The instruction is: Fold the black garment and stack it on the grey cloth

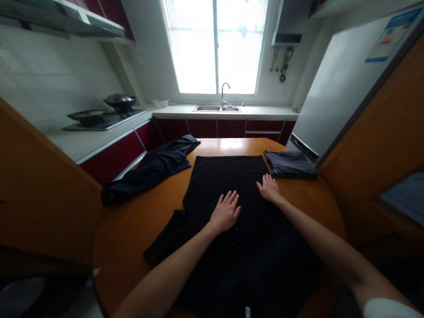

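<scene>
A black short-sleeved shirt (228,174) lies spread on the wooden table (132,234), its hem toward the window and its collar, with a small white label, close to me. One sleeve sticks out to the left. My left hand (225,212) rests flat on the middle of the shirt, fingers stretched out. Near the shirt's right edge, my right hand (269,188) lies on the cloth with its fingers spread. Neither hand grips anything. The part of the shirt under my forearms is partly hidden and dark.
Dark blue crumpled clothing (155,165) lies at the table's left. A folded grey cloth with a dotted dark border (291,164) sits at the back right. Beyond are a sink (217,108), a stove (109,119) with two pans, and a fridge (341,84) at right.
</scene>
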{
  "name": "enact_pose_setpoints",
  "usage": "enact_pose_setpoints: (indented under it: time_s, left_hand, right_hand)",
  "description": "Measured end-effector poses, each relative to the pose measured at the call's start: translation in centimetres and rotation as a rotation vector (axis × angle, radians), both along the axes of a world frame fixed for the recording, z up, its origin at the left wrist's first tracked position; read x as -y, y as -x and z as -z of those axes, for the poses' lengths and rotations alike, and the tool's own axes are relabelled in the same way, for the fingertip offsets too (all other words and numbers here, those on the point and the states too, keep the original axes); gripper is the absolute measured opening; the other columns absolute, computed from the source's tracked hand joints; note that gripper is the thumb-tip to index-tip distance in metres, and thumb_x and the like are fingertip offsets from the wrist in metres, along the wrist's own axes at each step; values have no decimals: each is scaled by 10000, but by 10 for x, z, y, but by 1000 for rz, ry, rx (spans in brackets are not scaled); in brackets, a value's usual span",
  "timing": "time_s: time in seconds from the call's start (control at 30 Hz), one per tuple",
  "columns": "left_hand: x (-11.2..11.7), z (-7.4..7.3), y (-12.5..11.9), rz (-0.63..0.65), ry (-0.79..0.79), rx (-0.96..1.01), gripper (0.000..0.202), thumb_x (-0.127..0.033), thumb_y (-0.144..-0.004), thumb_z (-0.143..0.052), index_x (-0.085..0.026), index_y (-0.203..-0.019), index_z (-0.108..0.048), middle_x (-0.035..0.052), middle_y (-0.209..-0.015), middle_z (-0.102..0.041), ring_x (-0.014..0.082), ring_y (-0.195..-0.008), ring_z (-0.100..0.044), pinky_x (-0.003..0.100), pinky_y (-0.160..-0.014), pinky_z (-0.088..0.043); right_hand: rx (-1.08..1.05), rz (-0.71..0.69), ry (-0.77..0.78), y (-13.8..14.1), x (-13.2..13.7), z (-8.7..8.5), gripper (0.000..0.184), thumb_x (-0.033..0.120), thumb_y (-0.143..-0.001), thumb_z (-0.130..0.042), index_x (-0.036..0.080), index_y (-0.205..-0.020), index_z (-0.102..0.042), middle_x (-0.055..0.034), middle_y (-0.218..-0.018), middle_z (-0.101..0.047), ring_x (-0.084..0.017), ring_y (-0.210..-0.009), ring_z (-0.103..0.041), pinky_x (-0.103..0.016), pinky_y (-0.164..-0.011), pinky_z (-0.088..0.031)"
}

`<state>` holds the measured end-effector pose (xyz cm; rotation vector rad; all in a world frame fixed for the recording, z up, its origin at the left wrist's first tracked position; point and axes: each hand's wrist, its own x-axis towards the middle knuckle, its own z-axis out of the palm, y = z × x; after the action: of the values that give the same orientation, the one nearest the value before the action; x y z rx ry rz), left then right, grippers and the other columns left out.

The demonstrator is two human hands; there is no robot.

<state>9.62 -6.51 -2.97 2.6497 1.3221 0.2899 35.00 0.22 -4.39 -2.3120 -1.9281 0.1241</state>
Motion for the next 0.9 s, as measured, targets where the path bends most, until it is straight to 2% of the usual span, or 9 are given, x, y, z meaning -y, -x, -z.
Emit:
enact_pose_setpoints:
  time_s: [0.07,0.17,0.23,0.3,0.43,0.63,0.9]
  left_hand:
    - [0,0,0,0,-3,-1,581,-450,-1040,-268,-185,-1553,-334,68,-1643,-253,248,-1526,-183,495,-1232,-157]
    - [1,2,-1,-1,-22,-2,581,-435,-1036,-287,-164,-1546,-345,72,-1641,-256,243,-1525,-185,492,-1231,-166]
    - [1,2,-1,-4,-31,0,577,-425,-1036,-288,-162,-1546,-343,72,-1640,-261,240,-1527,-177,491,-1233,-163]
    - [1,1,0,-5,-31,3,574,-428,-1037,-282,-171,-1547,-341,69,-1640,-263,238,-1529,-171,490,-1235,-159]
    - [3,-2,1,3,-8,5,579,-445,-1040,-273,-175,-1548,-339,69,-1642,-256,236,-1527,-180,488,-1237,-159]
    - [5,-4,3,5,20,40,584,-457,-1045,-255,-193,-1563,-311,72,-1645,-245,251,-1530,-162,512,-1234,-157]
    - [6,-2,2,-8,19,65,604,-484,-1046,-225,-202,-1577,-278,62,-1647,-244,247,-1532,-156,506,-1243,-150]
  right_hand:
    - [-3,-36,-7,12,-3,0,744,489,-1013,-257,-34,-1542,-264,-225,-1633,-189,-293,-1524,-148,-422,-1212,-117]
    - [-26,-296,-23,38,-9,4,706,495,-1012,-247,60,-1568,-262,-158,-1654,-169,-252,-1533,-119,-429,-1214,-110]
    - [-28,-392,-18,46,-20,6,682,478,-1013,-236,91,-1575,-257,-124,-1659,-172,-223,-1534,-113,-420,-1218,-99]
    - [-15,-310,-10,41,-39,5,684,468,-1013,-235,79,-1574,-252,-123,-1658,-173,-214,-1532,-119,-410,-1219,-91]
    - [-7,-107,14,13,-85,1,704,475,-1016,-235,41,-1570,-240,-155,-1655,-165,-234,-1526,-139,-414,-1215,-101]
    - [-25,-42,-5,-7,-133,3,695,474,-1026,-259,35,-1565,-253,-191,-1643,-189,-272,-1517,-160,-429,-1197,-114]
    - [-18,-16,-49,-13,-168,6,680,458,-1025,-277,28,-1551,-285,-252,-1618,-216,-303,-1495,-209,-474,-1161,-131]
